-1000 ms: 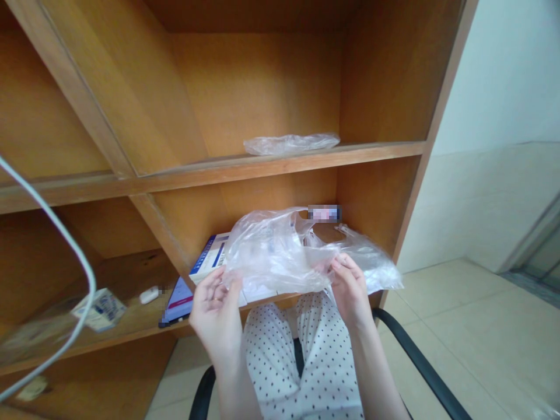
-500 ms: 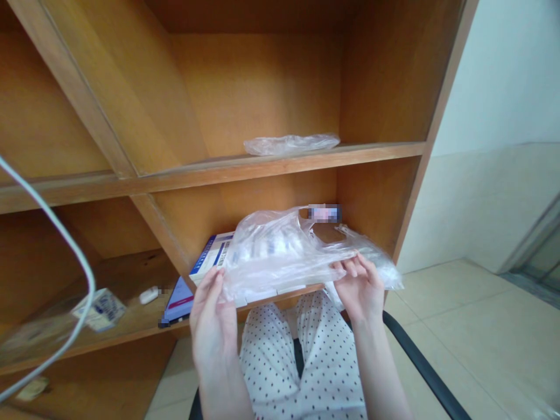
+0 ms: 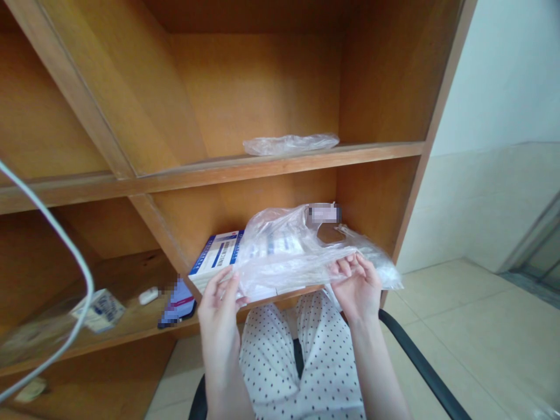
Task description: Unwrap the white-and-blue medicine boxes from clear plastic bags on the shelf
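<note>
A clear plastic bag (image 3: 284, 256) is stretched sideways between my two hands, in front of the lower shelf compartment. My left hand (image 3: 221, 303) pinches its left end between thumb and fingers. With curled fingers, my right hand (image 3: 356, 283) grips the right end. Behind the bag and partly covered by it lies a white and blue box (image 3: 216, 254), whose print shows at the left. More crumpled clear plastic (image 3: 378, 265) lies to the right, beyond my right hand.
Another folded clear bag (image 3: 291, 144) rests on the upper shelf. In the left compartment are a small carton (image 3: 100, 310), a white object (image 3: 149, 296) and a purple pack (image 3: 178, 302). A white cable (image 3: 72, 245) hangs at the left. A dark curved bar (image 3: 420, 361) runs beside my legs.
My left hand has moved a little to the right with its end of the bag, showing more of the box. My right hand has barely shifted.
</note>
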Available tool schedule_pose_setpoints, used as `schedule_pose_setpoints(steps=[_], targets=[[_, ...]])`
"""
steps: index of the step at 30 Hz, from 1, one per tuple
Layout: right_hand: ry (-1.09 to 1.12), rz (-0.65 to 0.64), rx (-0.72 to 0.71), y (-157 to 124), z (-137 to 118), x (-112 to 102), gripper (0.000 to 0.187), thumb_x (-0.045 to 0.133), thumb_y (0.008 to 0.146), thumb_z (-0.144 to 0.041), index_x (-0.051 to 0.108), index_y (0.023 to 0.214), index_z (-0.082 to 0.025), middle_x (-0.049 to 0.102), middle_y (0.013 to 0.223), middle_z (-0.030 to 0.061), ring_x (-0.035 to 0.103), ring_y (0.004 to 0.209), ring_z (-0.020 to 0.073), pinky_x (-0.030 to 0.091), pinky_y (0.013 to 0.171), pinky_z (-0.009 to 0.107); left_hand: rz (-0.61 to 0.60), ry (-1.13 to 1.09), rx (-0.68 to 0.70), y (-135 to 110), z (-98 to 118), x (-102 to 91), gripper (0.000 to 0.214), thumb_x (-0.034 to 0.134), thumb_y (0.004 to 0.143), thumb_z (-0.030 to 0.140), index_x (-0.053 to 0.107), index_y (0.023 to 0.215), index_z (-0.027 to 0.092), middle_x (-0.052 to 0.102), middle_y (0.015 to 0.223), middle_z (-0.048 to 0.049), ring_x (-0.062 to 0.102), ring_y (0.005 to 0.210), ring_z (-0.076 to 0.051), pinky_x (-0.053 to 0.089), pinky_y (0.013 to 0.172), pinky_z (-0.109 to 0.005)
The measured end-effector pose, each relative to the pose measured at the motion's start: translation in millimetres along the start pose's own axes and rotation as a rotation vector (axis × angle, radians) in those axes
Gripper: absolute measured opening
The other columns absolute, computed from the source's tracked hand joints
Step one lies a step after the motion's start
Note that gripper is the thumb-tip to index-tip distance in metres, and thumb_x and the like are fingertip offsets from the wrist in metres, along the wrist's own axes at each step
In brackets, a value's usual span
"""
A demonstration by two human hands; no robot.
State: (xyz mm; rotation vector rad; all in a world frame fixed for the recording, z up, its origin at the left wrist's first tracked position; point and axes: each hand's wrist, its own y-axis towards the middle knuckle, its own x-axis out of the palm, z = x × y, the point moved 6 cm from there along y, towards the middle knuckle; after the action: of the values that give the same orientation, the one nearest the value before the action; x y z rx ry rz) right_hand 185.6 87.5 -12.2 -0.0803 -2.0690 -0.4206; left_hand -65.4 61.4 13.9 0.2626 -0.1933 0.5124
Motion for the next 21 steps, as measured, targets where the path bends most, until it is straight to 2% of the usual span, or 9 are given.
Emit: schedule_pose_setpoints(steps=[3, 7, 11, 14, 18, 21], targets=[[0.032, 0.004, 0.012, 0.8, 0.3, -2.0, 0.017, 0.054, 0.078, -0.034, 0.05, 0.065, -0.023, 0.032, 0.052, -0.0052, 0.039, 0.053, 0.0123, 0.039, 0.06, 0.029, -0.022, 0.047, 0.055, -1.1, 2.0, 0.9, 0.046, 0.074, 0.066, 0.035, 0.061, 0.108, 0.02, 0.054, 0.059, 0.0052, 0.046, 0.048, -0.006, 0.04, 0.045, -0.017], [-0.001, 0.046, 0.002, 3.7, -2.2, -11.6, 0.021, 0.053, 0.077, -0.037, 0.048, 0.062, -0.024, 0.028, 0.048, -0.0061, 0.038, 0.049, 0.0126, 0.039, 0.057, 0.03, -0.009, 0.021, 0.073, -0.3, 3.9, -1.3, 0.043, 0.073, 0.065, 0.031, 0.062, 0.105, 0.018, 0.054, 0.058, 0.0051, 0.047, 0.047, -0.006, 0.04, 0.046, -0.018], [0.001, 0.081, -0.043, 9.1, -7.8, -26.1, 0.027, 0.054, 0.076, -0.038, 0.042, 0.057, -0.023, 0.022, 0.044, -0.0081, 0.028, 0.042, 0.0103, 0.037, 0.053, 0.028, 0.031, -0.029, 0.037, 3.7, 5.7, -8.1, 0.043, 0.075, 0.061, 0.028, 0.062, 0.101, 0.017, 0.051, 0.054, 0.0061, 0.045, 0.048, -0.007, 0.037, 0.046, -0.018], [-0.042, 0.076, 0.007, 12.7, -6.1, -34.5, 0.035, 0.054, 0.076, -0.041, 0.037, 0.052, -0.022, 0.02, 0.04, -0.0087, 0.023, 0.039, 0.0086, 0.035, 0.049, 0.027, -0.004, -0.029, 0.011, 7.4, 5.6, -10.9, 0.045, 0.076, 0.058, 0.029, 0.062, 0.099, 0.017, 0.049, 0.052, 0.006, 0.043, 0.048, -0.007, 0.035, 0.046, -0.018], [-0.226, 0.034, 0.201, 13.8, 7.0, -39.6, 0.034, 0.057, 0.075, -0.044, 0.044, 0.053, -0.021, 0.035, 0.043, -0.0062, 0.031, 0.037, 0.0087, 0.031, 0.043, 0.026, -0.082, 0.112, -0.018, 12.3, 1.7, -16.0, 0.045, 0.077, 0.057, 0.034, 0.065, 0.096, 0.017, 0.053, 0.055, 0.0038, 0.044, 0.05, -0.009, 0.036, 0.048, -0.021], [-0.407, 0.085, 0.181, 15.0, 6.3, -47.1, 0.03, 0.06, 0.075, -0.048, 0.055, 0.065, -0.019, 0.05, 0.054, -0.0031, 0.044, 0.043, 0.0105, 0.035, 0.045, 0.025, -0.119, 0.239, -0.06, 15.2, -3.2, -24.2, 0.049, 0.078, 0.053, 0.039, 0.065, 0.094, 0.016, 0.059, 0.059, 0.0013, 0.049, 0.053, -0.012, 0.036, 0.05, -0.023]])
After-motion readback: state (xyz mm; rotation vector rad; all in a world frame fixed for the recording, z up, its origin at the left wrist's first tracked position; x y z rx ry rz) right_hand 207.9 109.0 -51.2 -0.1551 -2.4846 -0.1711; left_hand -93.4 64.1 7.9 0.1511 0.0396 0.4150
